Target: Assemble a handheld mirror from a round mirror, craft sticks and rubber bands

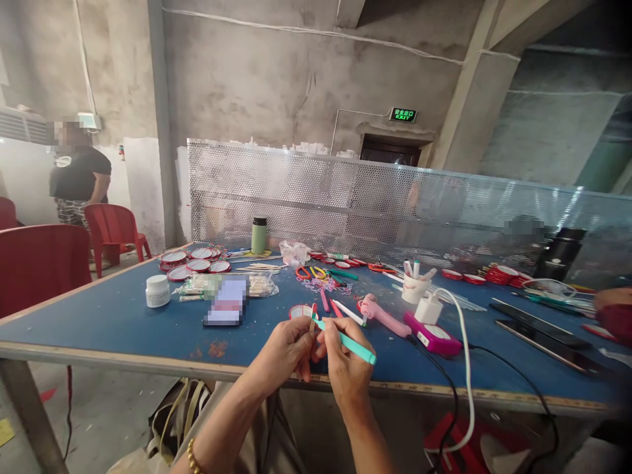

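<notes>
Teal pen [348,343] clamped in closed right hand [345,372], tip just at thin wooden stick [313,320]; pinches that stick between left hand [284,352] thumb and fingertips, above blue table [123,322] near edge.

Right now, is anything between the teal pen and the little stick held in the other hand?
Nothing visible does. The right hand grips the teal pen, and its tip sits right at the small stick pinched in the left hand. No finger and nothing from the table lies between them.
</notes>
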A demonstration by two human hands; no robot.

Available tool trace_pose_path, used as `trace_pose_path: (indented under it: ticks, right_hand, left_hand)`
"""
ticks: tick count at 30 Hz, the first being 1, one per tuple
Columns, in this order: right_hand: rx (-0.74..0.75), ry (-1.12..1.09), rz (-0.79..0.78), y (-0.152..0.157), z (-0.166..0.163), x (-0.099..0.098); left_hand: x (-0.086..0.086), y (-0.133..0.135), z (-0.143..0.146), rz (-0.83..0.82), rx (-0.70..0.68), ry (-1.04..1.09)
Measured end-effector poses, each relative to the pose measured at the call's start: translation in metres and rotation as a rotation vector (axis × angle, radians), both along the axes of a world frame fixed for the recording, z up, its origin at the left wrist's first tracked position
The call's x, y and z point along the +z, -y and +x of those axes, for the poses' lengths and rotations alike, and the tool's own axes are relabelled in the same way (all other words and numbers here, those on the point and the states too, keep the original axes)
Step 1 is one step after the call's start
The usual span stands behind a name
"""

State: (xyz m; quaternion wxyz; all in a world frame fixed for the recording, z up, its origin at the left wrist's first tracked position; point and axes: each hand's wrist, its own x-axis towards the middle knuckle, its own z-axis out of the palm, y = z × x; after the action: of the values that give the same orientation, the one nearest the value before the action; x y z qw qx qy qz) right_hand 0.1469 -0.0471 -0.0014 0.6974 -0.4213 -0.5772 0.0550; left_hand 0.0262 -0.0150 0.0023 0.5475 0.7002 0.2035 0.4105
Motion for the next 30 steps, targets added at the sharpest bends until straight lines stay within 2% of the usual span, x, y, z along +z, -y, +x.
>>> trace_pose_path:
  ticks: [20, 30]
  right_hand:
    - [0.002, -0.100, 0.003, 0.0007, -0.0019, -0.0007]
    - [0.011, -0.040, -0.003, 0.0003, -0.0007, -0.0019]
  left_hand:
    - [0.0027, 0.0005, -0.0014, -0.048, -0.032, 0.016]
    - [0.0008, 0.0002, -0.0022, -0.039, -0.025, 0.005]
